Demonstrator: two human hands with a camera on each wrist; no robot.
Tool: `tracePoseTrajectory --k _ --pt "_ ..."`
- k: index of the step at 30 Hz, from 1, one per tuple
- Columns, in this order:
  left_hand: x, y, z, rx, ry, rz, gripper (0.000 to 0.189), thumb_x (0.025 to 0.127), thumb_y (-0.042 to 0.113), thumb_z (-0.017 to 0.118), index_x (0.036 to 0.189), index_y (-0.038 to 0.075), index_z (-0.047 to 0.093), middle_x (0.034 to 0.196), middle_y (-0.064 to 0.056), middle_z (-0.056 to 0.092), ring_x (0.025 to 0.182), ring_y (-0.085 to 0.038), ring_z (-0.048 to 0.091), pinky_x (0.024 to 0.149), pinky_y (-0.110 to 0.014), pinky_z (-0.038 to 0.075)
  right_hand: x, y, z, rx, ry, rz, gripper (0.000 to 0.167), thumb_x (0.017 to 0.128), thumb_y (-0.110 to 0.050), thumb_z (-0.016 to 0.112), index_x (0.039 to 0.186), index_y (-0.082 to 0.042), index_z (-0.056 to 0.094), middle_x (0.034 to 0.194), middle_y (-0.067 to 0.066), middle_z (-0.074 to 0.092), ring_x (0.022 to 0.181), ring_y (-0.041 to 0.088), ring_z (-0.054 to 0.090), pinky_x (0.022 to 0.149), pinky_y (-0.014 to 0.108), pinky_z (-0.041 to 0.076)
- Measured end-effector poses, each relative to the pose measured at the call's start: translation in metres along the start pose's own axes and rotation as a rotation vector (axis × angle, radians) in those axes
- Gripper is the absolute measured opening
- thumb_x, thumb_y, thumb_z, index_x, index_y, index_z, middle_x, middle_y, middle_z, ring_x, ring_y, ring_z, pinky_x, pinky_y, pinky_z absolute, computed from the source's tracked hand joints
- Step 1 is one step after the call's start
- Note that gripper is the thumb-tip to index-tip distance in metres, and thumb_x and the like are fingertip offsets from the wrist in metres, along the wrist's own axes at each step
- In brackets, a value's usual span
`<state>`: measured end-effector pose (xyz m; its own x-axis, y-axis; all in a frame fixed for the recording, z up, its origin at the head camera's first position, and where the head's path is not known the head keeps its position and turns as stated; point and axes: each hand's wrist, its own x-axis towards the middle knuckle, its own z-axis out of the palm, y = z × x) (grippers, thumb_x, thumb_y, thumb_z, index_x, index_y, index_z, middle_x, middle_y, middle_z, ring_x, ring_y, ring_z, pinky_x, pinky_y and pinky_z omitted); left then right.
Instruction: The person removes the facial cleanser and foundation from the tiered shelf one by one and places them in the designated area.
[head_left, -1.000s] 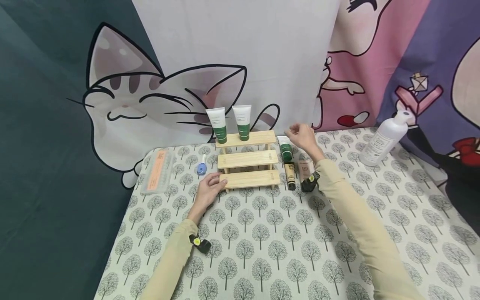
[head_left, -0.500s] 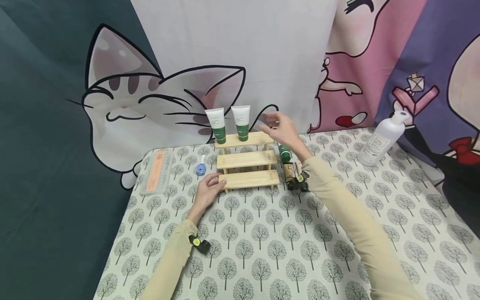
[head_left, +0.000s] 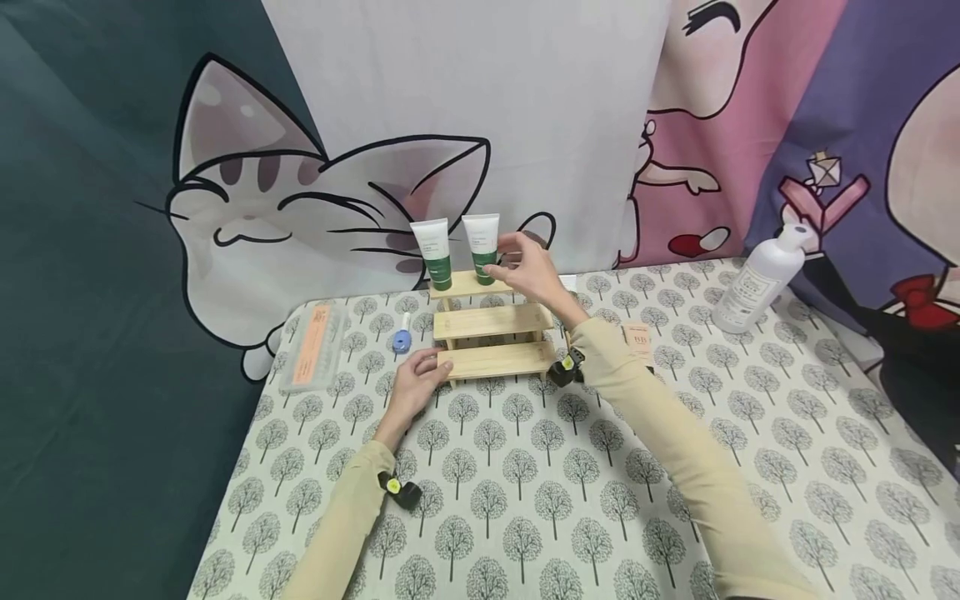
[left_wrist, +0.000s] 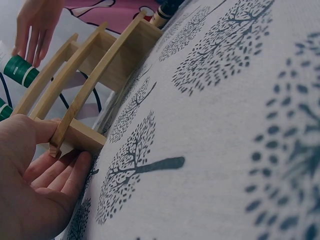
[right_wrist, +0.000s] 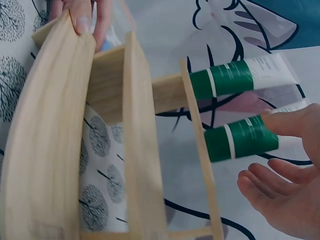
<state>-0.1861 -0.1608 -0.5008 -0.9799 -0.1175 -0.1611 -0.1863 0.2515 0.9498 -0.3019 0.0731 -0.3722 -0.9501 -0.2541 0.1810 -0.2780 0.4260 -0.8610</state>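
Head view: rack (head_left: 487,322) is pinched by left hand (head_left: 415,383), right hand (head_left: 533,268) spread — two tubes (head_left: 432,253) shelved atop, box (head_left: 638,339) unshelved nearby.

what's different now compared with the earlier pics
The right hand moved left, from past the right end of the wooden rack to the right-hand tube on its top shelf; no grip on it shows. Nothing was visibly let go. The left hand still pinches the rack's bottom shelf; that tube, the left-hand tube and the white bottle stayed put.
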Motion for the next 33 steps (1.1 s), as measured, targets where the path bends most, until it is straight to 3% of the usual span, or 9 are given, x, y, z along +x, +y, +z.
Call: tracePoseTrajectory --k 9,19,25,33 --pt "0.000 -0.001 0.000 -0.015 -0.011 -0.001 0.052 0.092 0.024 0.075 0.139 0.013 0.058 0.130 -0.017 0.068 0.118 -0.031 0.068 0.103 -0.039 0.054 0.003 0.008 0.022 0.001 0.054 0.029 0.060 0.088 -0.019 0.080 0.137 0.000 0.052 0.131 0.019 0.064 0.117 0.033 0.066 0.104 0.042 0.053" --pt "0.000 -0.002 0.000 -0.020 -0.012 -0.004 0.052 0.091 0.024 0.075 0.139 0.013 0.058 0.130 -0.016 0.069 0.116 -0.030 0.069 0.103 -0.040 0.054 0.005 0.014 0.035 -0.043 0.149 -0.029 0.046 0.087 -0.013 0.080 0.125 0.003 0.059 0.117 0.021 0.070 0.102 0.032 0.067 0.094 0.040 0.056" --pt "-0.001 -0.002 0.001 -0.024 -0.019 -0.001 0.052 0.092 0.023 0.075 0.140 0.013 0.057 0.130 -0.016 0.069 0.118 -0.031 0.069 0.105 -0.040 0.053 0.000 0.018 0.032 -0.029 0.171 -0.045 0.042 0.089 -0.011 0.078 0.124 0.002 0.061 0.116 0.020 0.072 0.103 0.031 0.069 0.094 0.039 0.057" --pt "-0.001 -0.002 -0.001 -0.009 -0.014 0.004 0.053 0.092 0.027 0.075 0.140 0.014 0.058 0.130 -0.016 0.069 0.119 -0.031 0.068 0.106 -0.042 0.052 -0.006 0.014 0.011 0.033 0.188 -0.051 0.043 0.092 -0.011 0.074 0.128 0.004 0.058 0.121 0.023 0.070 0.111 0.034 0.068 0.102 0.040 0.055"
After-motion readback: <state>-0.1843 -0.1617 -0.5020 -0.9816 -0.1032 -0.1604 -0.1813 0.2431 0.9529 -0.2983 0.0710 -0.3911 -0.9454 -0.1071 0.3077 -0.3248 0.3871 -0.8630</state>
